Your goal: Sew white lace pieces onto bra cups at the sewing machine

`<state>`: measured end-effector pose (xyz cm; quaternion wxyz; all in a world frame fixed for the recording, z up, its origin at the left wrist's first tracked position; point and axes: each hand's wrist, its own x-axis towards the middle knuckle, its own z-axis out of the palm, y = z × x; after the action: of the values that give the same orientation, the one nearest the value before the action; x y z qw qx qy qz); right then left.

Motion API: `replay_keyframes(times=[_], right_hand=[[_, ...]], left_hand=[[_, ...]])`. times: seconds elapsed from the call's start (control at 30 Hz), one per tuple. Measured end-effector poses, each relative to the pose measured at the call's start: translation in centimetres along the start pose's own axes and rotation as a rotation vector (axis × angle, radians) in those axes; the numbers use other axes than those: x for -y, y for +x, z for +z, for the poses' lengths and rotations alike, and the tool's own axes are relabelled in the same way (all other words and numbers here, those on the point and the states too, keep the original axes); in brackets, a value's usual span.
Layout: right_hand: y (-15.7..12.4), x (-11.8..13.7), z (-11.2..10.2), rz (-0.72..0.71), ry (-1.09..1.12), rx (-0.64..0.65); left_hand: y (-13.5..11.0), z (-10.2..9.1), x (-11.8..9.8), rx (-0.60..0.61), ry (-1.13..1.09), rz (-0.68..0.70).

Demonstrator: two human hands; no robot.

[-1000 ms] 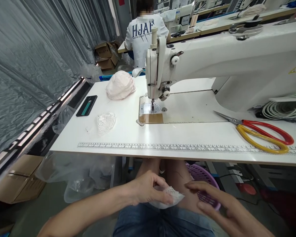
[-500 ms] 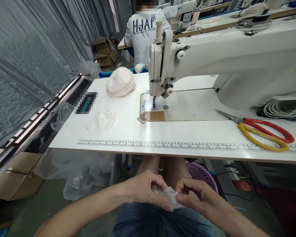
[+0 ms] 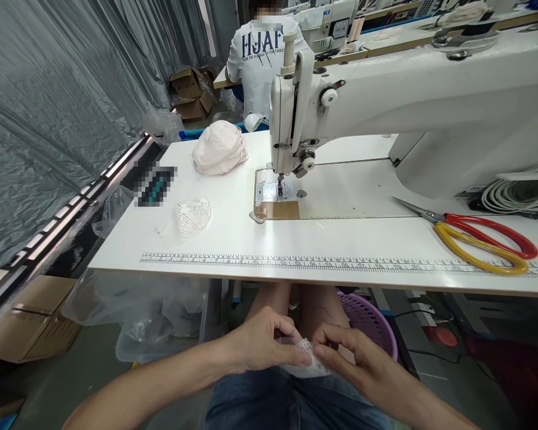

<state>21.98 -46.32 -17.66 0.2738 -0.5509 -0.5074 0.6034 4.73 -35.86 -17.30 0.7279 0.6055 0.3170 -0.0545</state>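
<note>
Over my lap, below the table edge, my left hand pinches a small white lace fabric piece between thumb and fingers. From the other side my right hand grips the same piece, its fingertips close to the left thumb. Part of the fabric is hidden by the fingers. On the table lies another white lace piece, flat. Behind it sits a stack of pale pink, cup-shaped fabric pieces.
A white sewing machine stands on the table. Scissors with red and yellow handles lie across the printed ruler at right. Below are a purple basket and a plastic bin. A co-worker sits ahead.
My right hand has shifted slightly left, closer to my left hand, and the lace piece between them is more bunched. Things on the table stay put.
</note>
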Motion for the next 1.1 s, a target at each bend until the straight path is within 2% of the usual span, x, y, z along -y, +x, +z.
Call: replay_keyframes(times=[0.17,0.3,0.47,0.6,0.7,0.77,0.87,1.1], right_hand=[[0.0,-0.3,-0.1,0.012,0.040,0.005],[-0.3,-0.1,-0.1,0.025,0.051,0.009],[-0.2,0.3,-0.1,0.012,0.082,0.021],[0.0,-0.1,0.1,0.020,0.026,0.004],[-0.1,-0.7,0.3,0.018,-0.040,-0.014],[-0.2,-0.9,0.5,0.019,-0.057,-0.021],[-0.2,-0.8,0.5,0.034,-0.061,-0.029],[1.1,0.3,0.4,0.026,-0.085,-0.005]], left_hand=[[-0.3,-0.3,1.1,0.056,-0.075,0.004],[-0.4,-0.6,1.0,0.104,-0.082,-0.025],[-0.5,-0.9,0.7,0.072,-0.055,-0.021],[-0.4,-0.7,0.9,0.050,-0.049,0.036],[-0.2,-0.4,0.9,0.052,-0.128,-0.019],[-0.2,-0.2,0.8,0.023,-0.142,-0.038],[-0.2,-0.2,0.5,-0.027,-0.076,0.006],[-0.4,-1.1,0.4,-0.026,-0.068,0.044]])
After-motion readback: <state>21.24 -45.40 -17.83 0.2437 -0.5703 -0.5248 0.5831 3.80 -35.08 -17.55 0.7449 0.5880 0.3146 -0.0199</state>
